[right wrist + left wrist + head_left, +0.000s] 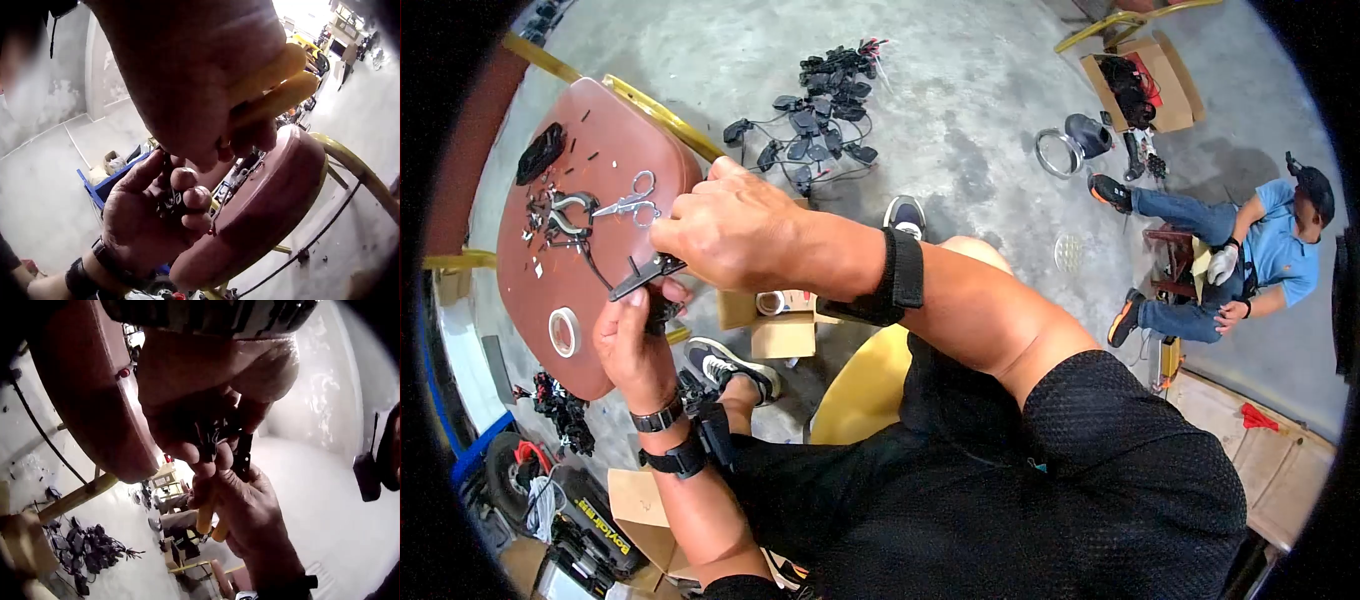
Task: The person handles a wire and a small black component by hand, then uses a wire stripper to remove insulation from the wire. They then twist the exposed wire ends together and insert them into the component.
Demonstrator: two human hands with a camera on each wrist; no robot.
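Note:
The left hand [638, 350] pinches a small black part [638, 280] beside the round table's edge; a dark cable trails from it. In the left wrist view, the fingers of the left hand [187, 381] curl round dark pieces [212, 434]. Above and against the part, the right hand [735, 228] grips a tool whose yellow-orange handles [275, 100] stick out of the fist in the right wrist view. The same handles [205, 517] show below the right hand [253, 509] in the left wrist view. The tool's tip is hidden.
On the brown table [615, 120] lie scissors [638, 208], pliers [568, 215], a tape roll [563, 332] and scraps. Black cabled parts [810, 130] cover some floor. An open carton [785, 335] stands beside the table; a seated person [1260, 240] is at the right.

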